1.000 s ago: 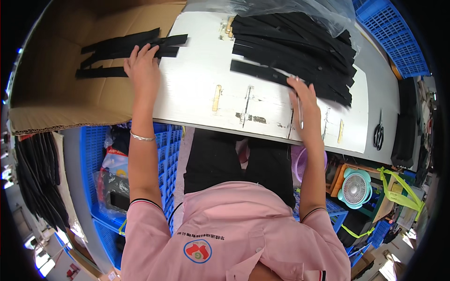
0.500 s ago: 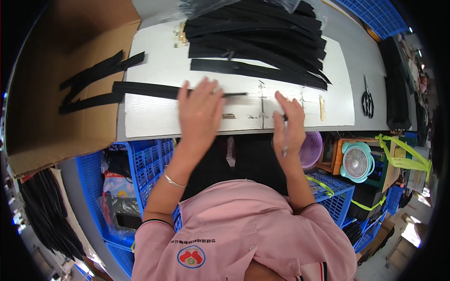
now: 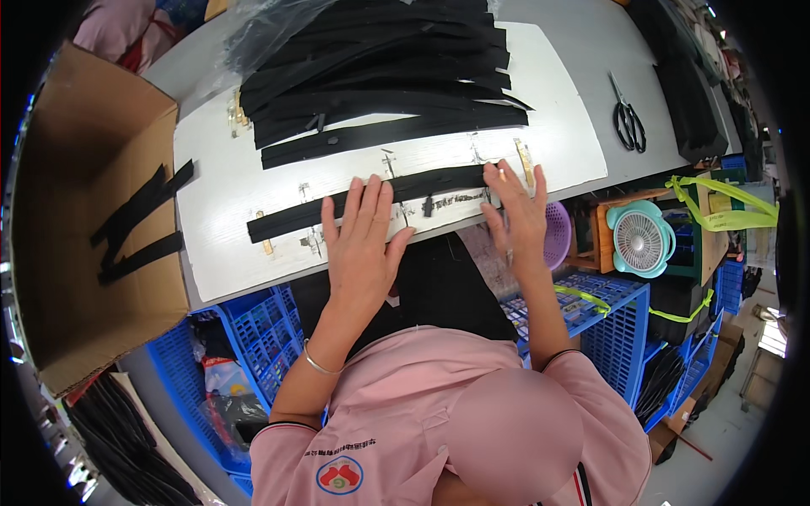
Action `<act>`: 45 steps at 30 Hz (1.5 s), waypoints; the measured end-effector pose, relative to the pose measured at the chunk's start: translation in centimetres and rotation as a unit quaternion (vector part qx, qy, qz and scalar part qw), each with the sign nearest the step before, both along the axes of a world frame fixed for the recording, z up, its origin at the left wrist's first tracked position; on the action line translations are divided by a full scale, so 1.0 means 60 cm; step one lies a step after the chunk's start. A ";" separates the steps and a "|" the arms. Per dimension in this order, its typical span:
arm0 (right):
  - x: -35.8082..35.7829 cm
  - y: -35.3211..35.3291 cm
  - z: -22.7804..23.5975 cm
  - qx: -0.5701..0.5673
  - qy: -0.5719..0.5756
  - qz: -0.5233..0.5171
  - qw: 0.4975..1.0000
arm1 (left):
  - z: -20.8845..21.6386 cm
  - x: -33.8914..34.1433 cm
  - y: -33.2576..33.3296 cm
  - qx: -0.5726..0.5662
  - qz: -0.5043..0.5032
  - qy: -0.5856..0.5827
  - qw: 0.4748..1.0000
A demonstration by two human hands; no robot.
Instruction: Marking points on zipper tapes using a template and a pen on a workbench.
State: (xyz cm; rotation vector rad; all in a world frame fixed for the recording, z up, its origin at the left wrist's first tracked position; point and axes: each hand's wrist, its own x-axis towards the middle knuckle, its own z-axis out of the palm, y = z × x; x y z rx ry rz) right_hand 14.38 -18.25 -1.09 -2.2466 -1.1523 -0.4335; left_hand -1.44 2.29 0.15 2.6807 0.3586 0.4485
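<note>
See 1 black strip (image 3: 426, 183) lying flat on white board (image 3: 215, 181), near front edge of worktop (image 3: 582, 67). Left hand (image 3: 361, 253) splayed loosely over it; right hand (image 3: 521, 218) at its right end, grip unclear. Beyond: heaped strips (image 3: 371, 76).

Grey worktable (image 3: 582, 55), pale grey floor (image 3: 724, 428); bright light (image 3: 772, 335) at right

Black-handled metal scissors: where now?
In the head view's upper right, the black-handled metal scissors lie on the grey tabletop, between the white flat board and a black block-shaped object.
</note>
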 end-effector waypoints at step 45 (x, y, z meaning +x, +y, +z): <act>-0.119 0.312 0.032 0.075 0.387 0.133 0.909 | -0.024 -0.119 0.057 -0.011 0.174 -0.069 0.982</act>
